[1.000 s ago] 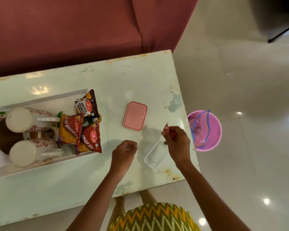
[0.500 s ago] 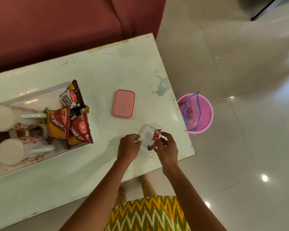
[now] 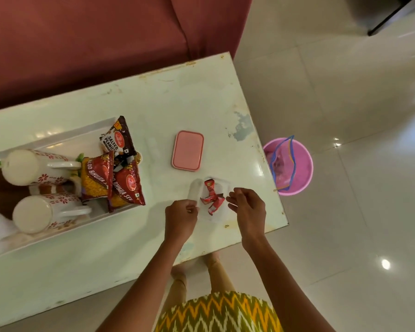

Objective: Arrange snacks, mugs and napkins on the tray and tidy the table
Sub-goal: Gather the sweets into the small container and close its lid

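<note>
A white tray (image 3: 58, 137) on the table's left holds two floral mugs lying on their sides (image 3: 29, 167) (image 3: 34, 213). It also holds a salted peanuts packet (image 3: 118, 140) and two red bhujia packets (image 3: 95, 178) (image 3: 127, 185). Near the table's front right corner stands a clear plastic container (image 3: 195, 191) with a crumpled red wrapper (image 3: 211, 198) lying in it. My left hand (image 3: 181, 218) pinches the container's left rim. To the right of the wrapper hovers my right hand (image 3: 248, 207), fingers apart and holding nothing.
A pink lid (image 3: 187, 150) lies on the white table (image 3: 153, 97) just beyond the container. A pink bucket (image 3: 302, 161) with a plastic liner stands on the floor beside the table's right edge. A maroon sofa (image 3: 94, 44) runs along the far side.
My right hand brought the red wrapper from the table's right edge to the clear container and let go of it there. My left hand took hold of the container.
</note>
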`<state>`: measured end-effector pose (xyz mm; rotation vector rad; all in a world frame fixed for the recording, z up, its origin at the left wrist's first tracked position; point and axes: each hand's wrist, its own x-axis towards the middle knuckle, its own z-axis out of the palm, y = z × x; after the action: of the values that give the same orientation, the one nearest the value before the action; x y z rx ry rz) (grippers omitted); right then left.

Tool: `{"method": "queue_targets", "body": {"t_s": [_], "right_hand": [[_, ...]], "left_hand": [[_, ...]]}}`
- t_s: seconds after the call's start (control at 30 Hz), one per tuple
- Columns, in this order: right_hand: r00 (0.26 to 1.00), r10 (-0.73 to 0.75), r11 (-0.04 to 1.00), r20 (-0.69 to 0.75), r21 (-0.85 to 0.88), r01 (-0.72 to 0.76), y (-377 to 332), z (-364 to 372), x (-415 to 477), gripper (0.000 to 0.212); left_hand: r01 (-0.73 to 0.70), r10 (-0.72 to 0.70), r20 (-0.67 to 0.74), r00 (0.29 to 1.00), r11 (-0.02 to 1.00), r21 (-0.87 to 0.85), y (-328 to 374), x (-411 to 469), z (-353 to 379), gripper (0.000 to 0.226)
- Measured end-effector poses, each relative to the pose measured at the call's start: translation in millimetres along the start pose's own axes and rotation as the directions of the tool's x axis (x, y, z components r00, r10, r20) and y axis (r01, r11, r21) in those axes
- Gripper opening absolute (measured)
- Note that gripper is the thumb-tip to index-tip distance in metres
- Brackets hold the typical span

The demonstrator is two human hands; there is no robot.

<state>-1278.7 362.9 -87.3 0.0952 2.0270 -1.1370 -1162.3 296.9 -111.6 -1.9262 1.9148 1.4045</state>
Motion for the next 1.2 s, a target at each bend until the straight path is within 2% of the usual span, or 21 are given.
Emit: {"method": "queue_targets", "body": {"t_s": [0.1, 0.17, 0.3, 0.4, 0.47, 0.53, 0.67, 0.8, 0.87, 0.97, 1.07, 1.13, 1.2], "right_hand": [[0.982, -0.184, 0.970, 0.033, -0.153, 0.187, -15.5, 19.3, 7.0, 0.014], [0.945, -0.307, 0.898, 0.117, -0.292, 0.328, -27.3, 38.7, 17.6, 0.014], [0.887, -0.359, 0.727, 0.291, -0.509, 0.461, -38.9, 85.3, 46.5, 0.030], [0.907, -0.315, 0.631, 0.279, -0.652, 0.420, -42.8, 114.7, 64.4, 0.060], [0.952, -0.243, 0.602, 0.184, -0.741, 0.297, -45.9, 129.4, 72.2, 0.081], [0.980, -0.170, 0.584, 0.101, -0.791, 0.183, -47.7, 141.2, 76.1, 0.094], [0.992, -0.121, 0.589, 0.030, -0.802, 0.096, -43.7, 152.4, 77.2, 0.097], [0.996, -0.090, 0.637, 0.028, -0.767, 0.079, -42.4, 151.4, 79.6, 0.094], [0.997, -0.062, 0.694, 0.052, -0.716, 0.081, -44.0, 148.8, 80.6, 0.087], [0.979, -0.164, 0.805, 0.118, -0.558, 0.202, -47.8, 142.7, 77.5, 0.051], [0.919, -0.359, 0.750, 0.163, -0.535, 0.388, -48.1, 124.7, 60.1, 0.021], [0.859, -0.461, 0.689, 0.222, -0.520, 0.504, -39.8, 106.7, 40.5, 0.025], [0.783, -0.535, 0.624, 0.319, -0.476, 0.620, -26.1, 87.8, 15.8, 0.040]], "left_hand": [[0.104, -0.113, -0.071, 0.991, 0.987, -0.121, -14.9, -3.8, -14.3, 0.022], [0.168, -0.191, -0.100, 0.977, 0.964, -0.205, -24.1, -5.9, -20.9, 0.020], [0.238, -0.285, -0.118, 0.951, 0.921, -0.307, -35.8, -9.8, -26.8, 0.021], [0.254, -0.314, -0.124, 0.941, 0.902, -0.350, -41.0, -9.3, -27.8, 0.021], [0.271, -0.347, -0.129, 0.929, 0.876, -0.399, -42.7, -8.0, -28.6, 0.022], [0.278, -0.366, -0.132, 0.921, 0.856, -0.436, -44.7, -6.4, -28.3, 0.023], [0.284, -0.384, -0.129, 0.914, 0.835, -0.472, -44.9, -3.0, -27.8, 0.025], [0.297, -0.398, -0.122, 0.909, 0.825, -0.480, -45.9, -2.1, -28.0, 0.026], [0.304, -0.408, -0.114, 0.906, 0.814, -0.495, -45.3, -3.1, -28.5, 0.025], [0.312, -0.411, -0.102, 0.906, 0.810, -0.496, -43.2, -4.3, -29.7, 0.024], [0.308, -0.397, -0.096, 0.913, 0.823, -0.477, -43.3, -5.6, -30.9, 0.023], [0.324, -0.408, -0.078, 0.909, 0.814, -0.481, -45.2, -5.7, -31.6, 0.024], [0.349, -0.426, -0.048, 0.903, 0.794, -0.498, -46.6, -6.3, -33.1, 0.025]]}}
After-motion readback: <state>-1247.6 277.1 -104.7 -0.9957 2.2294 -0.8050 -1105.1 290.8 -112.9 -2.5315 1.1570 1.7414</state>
